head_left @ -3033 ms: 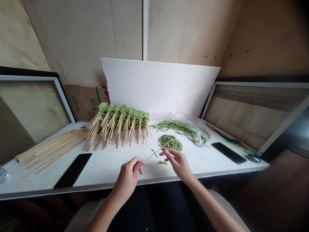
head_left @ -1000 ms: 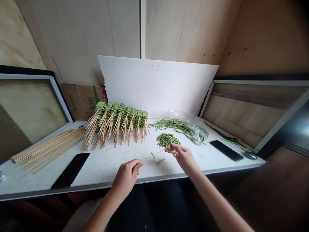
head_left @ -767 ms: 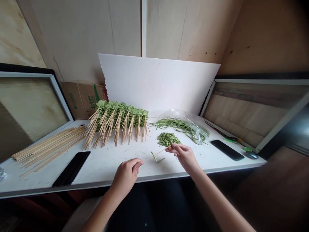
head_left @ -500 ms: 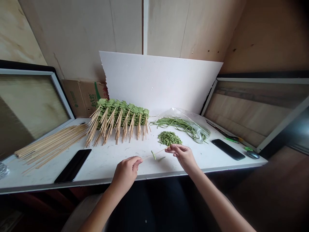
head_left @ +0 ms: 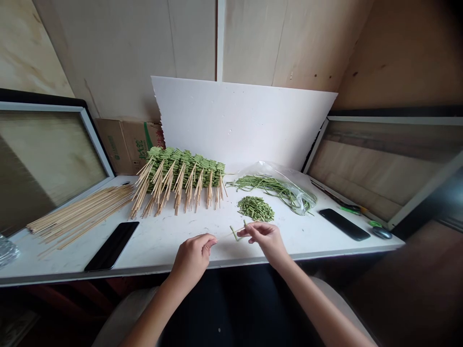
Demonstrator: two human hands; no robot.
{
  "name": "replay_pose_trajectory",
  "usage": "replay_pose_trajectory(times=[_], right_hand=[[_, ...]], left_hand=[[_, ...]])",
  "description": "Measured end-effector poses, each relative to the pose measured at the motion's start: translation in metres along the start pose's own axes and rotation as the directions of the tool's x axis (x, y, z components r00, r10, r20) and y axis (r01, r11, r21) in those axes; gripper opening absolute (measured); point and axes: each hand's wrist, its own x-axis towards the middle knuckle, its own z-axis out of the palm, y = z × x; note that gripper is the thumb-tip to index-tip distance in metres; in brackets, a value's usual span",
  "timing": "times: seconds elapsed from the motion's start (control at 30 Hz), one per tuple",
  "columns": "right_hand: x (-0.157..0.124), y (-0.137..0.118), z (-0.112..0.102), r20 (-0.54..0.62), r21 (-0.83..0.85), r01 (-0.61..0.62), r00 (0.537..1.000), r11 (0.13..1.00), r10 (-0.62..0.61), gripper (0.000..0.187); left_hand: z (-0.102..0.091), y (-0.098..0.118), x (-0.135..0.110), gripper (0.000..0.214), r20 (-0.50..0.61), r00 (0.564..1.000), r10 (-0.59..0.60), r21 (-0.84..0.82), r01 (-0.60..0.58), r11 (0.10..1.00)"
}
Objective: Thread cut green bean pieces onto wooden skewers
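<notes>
My left hand [head_left: 193, 253] is closed, thumb and forefinger pinching one end of a thin bamboo skewer [head_left: 224, 237]. A short piece of green bean [head_left: 234, 233] sits crosswise on the skewer, near its right end. My right hand [head_left: 264, 238] is beside that piece, its fingers pinched around a second bean piece [head_left: 245, 223] whose upper end shows above the fingertips. The skewer's tip is hidden at the right fingers. Just behind my right hand lies a heap of cut bean pieces [head_left: 255, 207] on the white table [head_left: 162, 246].
Stacked bean skewers [head_left: 184, 168] stand at the back left, sticks pointing forward. Loose bamboo skewers [head_left: 83, 212] and a phone [head_left: 112, 246] lie left. Long beans [head_left: 260, 183] in a plastic bag [head_left: 285, 176], another phone [head_left: 343, 224] and a mouse [head_left: 381, 233] are right. White board [head_left: 242, 125] behind.
My right hand has moved from the skewer's tip slightly left and down, and now has a second bean piece in its fingers. My left hand keeps its pinch; the view shifted slightly.
</notes>
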Motion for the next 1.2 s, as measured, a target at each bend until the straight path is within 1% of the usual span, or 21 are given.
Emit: replay_pose_trajectory(times=[0.13,0.23,0.33,0.53,0.6,0.67,0.73,0.77,0.8,0.83,0.87,0.9,0.97,1.03,1.1,1.13,1.2], right_hand=[[-0.005,0.002,0.013,-0.004,0.055,-0.006,1.0,0.998,0.006,0.037],[-0.005,0.003,0.014,-0.02,0.101,-0.036,0.999,0.994,0.038,0.034],[-0.006,0.003,0.014,-0.004,0.15,-0.094,0.995,0.984,0.095,0.033],[-0.016,-0.002,0.028,0.047,0.142,-0.135,0.99,0.981,0.13,0.036],[-0.015,-0.006,0.029,0.055,0.104,-0.128,0.991,0.986,0.123,0.036],[-0.011,-0.009,0.022,0.061,0.038,-0.1,0.993,0.994,0.097,0.038],[-0.005,-0.012,0.01,0.07,-0.097,-0.017,0.997,0.995,0.024,0.038],[-0.002,-0.011,0.003,0.084,-0.202,0.053,0.996,0.978,-0.037,0.036],[0.002,-0.01,-0.005,0.114,-0.325,0.139,0.988,0.935,-0.107,0.033],[0.004,-0.008,-0.012,0.16,-0.452,0.233,0.971,0.861,-0.178,0.029],[0.007,-0.004,-0.018,0.217,-0.561,0.317,0.948,0.765,-0.233,0.026],[0.008,0.001,-0.022,0.264,-0.647,0.375,0.927,0.664,-0.267,0.023],[0.011,0.013,-0.027,0.323,-0.761,0.427,0.902,0.488,-0.286,0.021],[0.011,0.024,-0.026,0.354,-0.821,0.438,0.893,0.366,-0.277,0.017],[0.012,0.032,-0.023,0.375,-0.842,0.45,0.885,0.297,-0.276,0.013],[0.012,0.034,-0.022,0.38,-0.846,0.454,0.882,0.281,-0.279,0.012],[0.012,0.034,-0.02,0.37,-0.85,0.448,0.882,0.277,-0.291,0.013]], left_hand=[[0.002,0.005,-0.001,0.033,-0.011,1.0,0.002,-0.004,-0.002,1.0],[0.005,0.005,-0.002,0.033,-0.017,1.0,0.009,0.004,-0.009,1.0],[0.008,0.006,-0.004,0.033,-0.025,1.0,0.014,-0.004,-0.014,1.0],[0.008,0.012,-0.007,0.032,-0.024,0.999,0.031,-0.009,-0.031,0.999],[0.005,0.014,-0.006,0.032,-0.021,0.999,0.029,-0.005,-0.029,1.0],[0.003,0.014,-0.005,0.032,-0.024,1.0,0.018,-0.005,-0.018,1.0],[0.001,0.012,-0.002,0.032,-0.039,0.999,-0.009,-0.011,0.009,1.0],[0.0,0.01,-0.001,0.032,-0.048,0.998,-0.027,-0.013,0.026,1.0],[0.0,0.008,0.001,0.032,-0.054,0.998,-0.045,-0.014,0.045,0.999],[-0.001,0.006,0.002,0.032,-0.056,0.996,-0.063,-0.015,0.062,0.998],[-0.001,0.004,0.002,0.031,-0.053,0.996,-0.076,-0.018,0.075,0.997],[0.0,0.003,0.003,0.031,-0.047,0.995,-0.086,-0.02,0.085,0.996],[0.0,0.001,0.002,0.032,-0.032,0.995,-0.097,-0.028,0.096,0.995],[0.001,0.001,0.001,0.032,-0.019,0.995,-0.099,-0.034,0.099,0.995],[0.002,0.001,0.001,0.032,-0.006,0.995,-0.098,-0.037,0.098,0.995],[0.002,0.001,0.001,0.032,-0.001,0.995,-0.097,-0.04,0.097,0.995],[0.003,0.0,0.001,0.032,0.004,0.995,-0.096,-0.048,0.096,0.994]])
